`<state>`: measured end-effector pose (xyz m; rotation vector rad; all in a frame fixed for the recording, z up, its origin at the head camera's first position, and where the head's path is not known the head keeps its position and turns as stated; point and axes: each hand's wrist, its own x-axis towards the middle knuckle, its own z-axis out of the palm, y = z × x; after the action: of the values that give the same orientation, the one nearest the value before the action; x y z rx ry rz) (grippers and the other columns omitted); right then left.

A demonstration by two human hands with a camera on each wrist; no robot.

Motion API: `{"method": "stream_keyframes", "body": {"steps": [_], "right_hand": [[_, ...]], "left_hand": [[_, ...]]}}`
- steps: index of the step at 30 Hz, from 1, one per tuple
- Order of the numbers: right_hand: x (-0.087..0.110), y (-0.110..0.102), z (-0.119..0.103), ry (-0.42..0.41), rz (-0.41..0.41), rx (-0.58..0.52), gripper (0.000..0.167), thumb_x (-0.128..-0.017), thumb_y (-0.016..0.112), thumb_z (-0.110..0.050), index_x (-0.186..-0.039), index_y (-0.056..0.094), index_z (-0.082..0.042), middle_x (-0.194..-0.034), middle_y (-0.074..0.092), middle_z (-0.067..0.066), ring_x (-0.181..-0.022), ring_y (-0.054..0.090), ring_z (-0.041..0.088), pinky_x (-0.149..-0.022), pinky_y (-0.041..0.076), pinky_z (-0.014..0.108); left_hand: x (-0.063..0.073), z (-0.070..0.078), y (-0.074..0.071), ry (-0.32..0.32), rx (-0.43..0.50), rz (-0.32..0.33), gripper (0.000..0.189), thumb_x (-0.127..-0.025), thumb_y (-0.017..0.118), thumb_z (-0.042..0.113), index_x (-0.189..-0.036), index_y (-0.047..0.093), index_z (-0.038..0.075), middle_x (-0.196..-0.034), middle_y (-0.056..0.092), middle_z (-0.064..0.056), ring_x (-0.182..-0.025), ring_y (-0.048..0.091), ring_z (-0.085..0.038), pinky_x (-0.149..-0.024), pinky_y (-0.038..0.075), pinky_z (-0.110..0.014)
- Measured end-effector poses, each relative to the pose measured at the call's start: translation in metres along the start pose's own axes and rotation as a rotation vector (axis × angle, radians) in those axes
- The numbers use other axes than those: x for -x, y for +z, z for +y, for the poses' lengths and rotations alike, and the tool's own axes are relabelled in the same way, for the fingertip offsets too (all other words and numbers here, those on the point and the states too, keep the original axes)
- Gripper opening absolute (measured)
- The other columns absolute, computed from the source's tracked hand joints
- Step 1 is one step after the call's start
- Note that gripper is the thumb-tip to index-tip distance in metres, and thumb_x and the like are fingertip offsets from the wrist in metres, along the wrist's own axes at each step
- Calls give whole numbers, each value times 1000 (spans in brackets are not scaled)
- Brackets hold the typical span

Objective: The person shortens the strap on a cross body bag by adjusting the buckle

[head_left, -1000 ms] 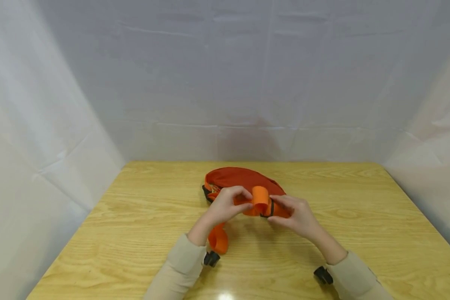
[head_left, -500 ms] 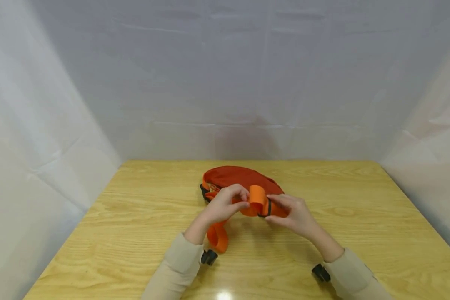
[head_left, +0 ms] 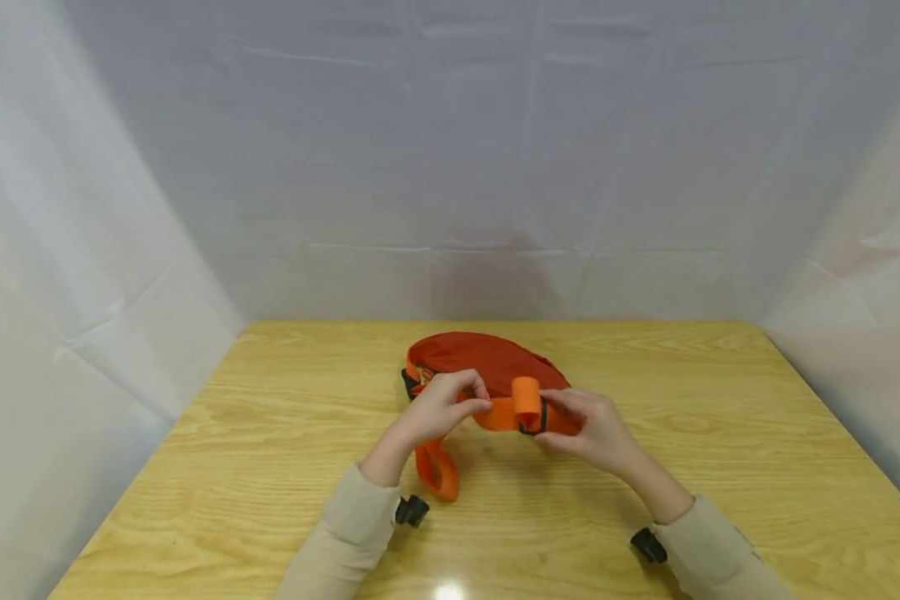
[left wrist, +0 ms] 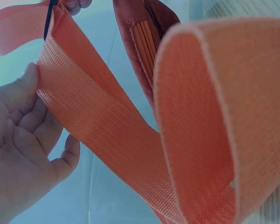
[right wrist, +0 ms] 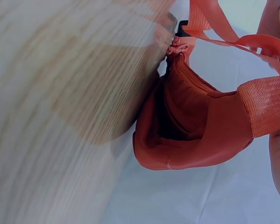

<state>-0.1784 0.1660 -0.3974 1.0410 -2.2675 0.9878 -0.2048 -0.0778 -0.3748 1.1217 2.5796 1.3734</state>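
A red waist bag (head_left: 487, 358) with an orange webbing strap (left wrist: 98, 112) lies on the table, its pouch sagging open in the right wrist view. My left hand (head_left: 438, 408) pinches the strap's edge between thumb and fingers. My right hand (head_left: 588, 425) grips the strap beside a black slide buckle (head_left: 544, 415). A short strap loop (head_left: 526, 398) stands up at this buckle, between my hands. Another strap loop (head_left: 438, 473) hangs below my left wrist. In the left wrist view, only fingertips of my right hand show at the top.
The wooden table (head_left: 270, 467) carries the bag, and white sheeting (head_left: 450, 167) encloses its back and sides. Black clip-like pieces (head_left: 412, 511) sit by both wrists. A dark buckle (head_left: 408, 383) is at the bag's left end.
My left hand has moved slightly left, away from the upright loop, baring more strap between the hands. The loop now looks smaller, nearer my right hand, which stays almost in place.
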Motion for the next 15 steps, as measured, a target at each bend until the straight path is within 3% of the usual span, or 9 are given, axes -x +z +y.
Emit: {"method": "stream_keyframes", "body": {"steps": [7,15], "right_hand": [[2,-1,2,-4,-9,-8,48,-61,80,-7,-104,61,6,-95,63,12,-79,59,17,-62,49,28],[4,-4,5,-1,-12,27,50,-60,80,-8,-104,61,7,-95,63,14,-82,60,21,-66,50,33]], "left_hand": [[2,-2,-3,-31,8,-5,9,-86,59,14,-80,52,10,-74,54,3,-66,50,-10,-60,44,-27],[5,-7,-9,-42,5,26,5,-84,61,12,-88,64,10,-79,60,5,-71,55,-8,-65,47,-26]]}}
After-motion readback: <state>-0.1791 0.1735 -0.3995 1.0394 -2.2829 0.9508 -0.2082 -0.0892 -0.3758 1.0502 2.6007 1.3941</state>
